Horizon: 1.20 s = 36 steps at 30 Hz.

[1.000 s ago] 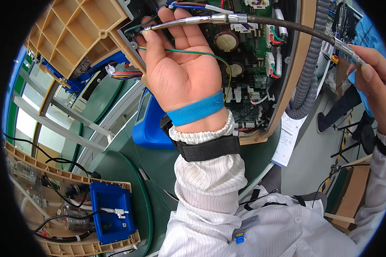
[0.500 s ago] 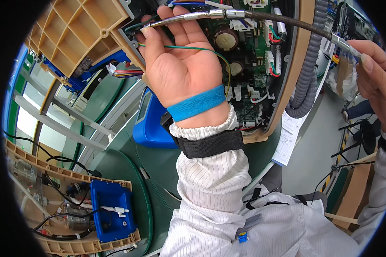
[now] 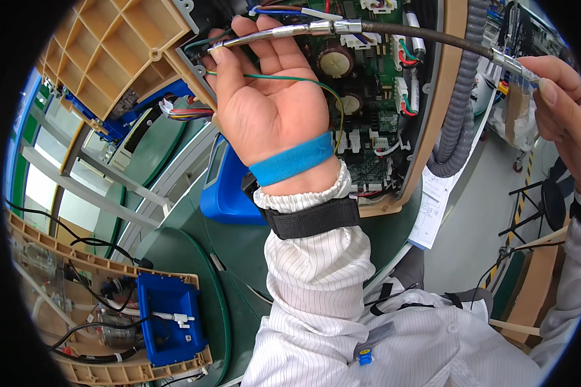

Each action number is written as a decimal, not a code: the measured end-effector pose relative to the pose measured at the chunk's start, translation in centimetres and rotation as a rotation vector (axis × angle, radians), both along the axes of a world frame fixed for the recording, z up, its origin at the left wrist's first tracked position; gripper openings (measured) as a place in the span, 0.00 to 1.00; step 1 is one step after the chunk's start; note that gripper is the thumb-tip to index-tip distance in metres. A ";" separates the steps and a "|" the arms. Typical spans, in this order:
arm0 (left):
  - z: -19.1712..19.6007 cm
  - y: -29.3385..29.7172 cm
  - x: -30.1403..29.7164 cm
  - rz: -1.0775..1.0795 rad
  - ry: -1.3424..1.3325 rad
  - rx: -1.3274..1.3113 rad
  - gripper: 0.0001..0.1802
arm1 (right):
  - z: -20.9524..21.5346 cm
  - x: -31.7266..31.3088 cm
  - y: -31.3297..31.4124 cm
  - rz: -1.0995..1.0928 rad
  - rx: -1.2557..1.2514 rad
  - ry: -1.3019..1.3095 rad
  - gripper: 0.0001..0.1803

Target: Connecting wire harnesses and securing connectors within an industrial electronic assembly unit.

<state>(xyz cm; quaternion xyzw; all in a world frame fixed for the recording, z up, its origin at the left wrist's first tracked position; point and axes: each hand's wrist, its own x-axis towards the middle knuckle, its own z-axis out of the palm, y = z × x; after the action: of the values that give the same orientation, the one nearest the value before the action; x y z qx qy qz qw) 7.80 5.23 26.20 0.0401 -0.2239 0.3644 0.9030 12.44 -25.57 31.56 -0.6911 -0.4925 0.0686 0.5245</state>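
A flexible-shaft screwdriver (image 3: pixel 426 33), with a shiny metal front section and a dark bendable shaft, stretches across an open tan housing (image 3: pixel 430 129). My left hand (image 3: pixel 274 103) is palm up inside the housing, its thumb and forefinger pinching the driver near the tip. The tip meets the left inner side of the housing; the fastener there is too small to make out. A green-yellow wire (image 3: pixel 290 79) runs over my left palm. At the far right, my right hand (image 3: pixel 565 97) grips the rear end of the driver between thumb and fingers.
A green circuit board (image 3: pixel 368 138) with capacitors and plugs fills the housing. Beside it hangs a grey corrugated hose (image 3: pixel 455 145). A ribbed tan cover (image 3: pixel 119 45) adjoins on the left. A blue device (image 3: pixel 229 187) and another tan shell (image 3: pixel 168 371) with a blue box are nearby.
The whole view has shifted slightly. Both hands keep hold of the driver, and its tip stays at the housing's left side.
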 end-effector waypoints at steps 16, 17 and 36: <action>0.4 -0.3 0.2 0.154 0.031 0.093 0.10 | 0.5 -0.7 0.0 0.040 0.026 0.449 0.16; 0.4 -0.5 0.3 0.193 0.043 0.121 0.10 | 0.4 -0.7 0.1 -0.002 0.044 0.425 0.16; -2.3 1.9 -4.5 1.601 0.967 1.065 0.26 | -0.3 -1.0 0.1 -0.148 0.150 0.442 0.15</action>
<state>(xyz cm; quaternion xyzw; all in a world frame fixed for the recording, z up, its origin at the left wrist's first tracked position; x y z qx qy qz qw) 3.30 7.14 23.86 0.7029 0.1183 0.6510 0.2610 11.39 -25.50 31.24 -0.6525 -0.3178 0.1426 0.6730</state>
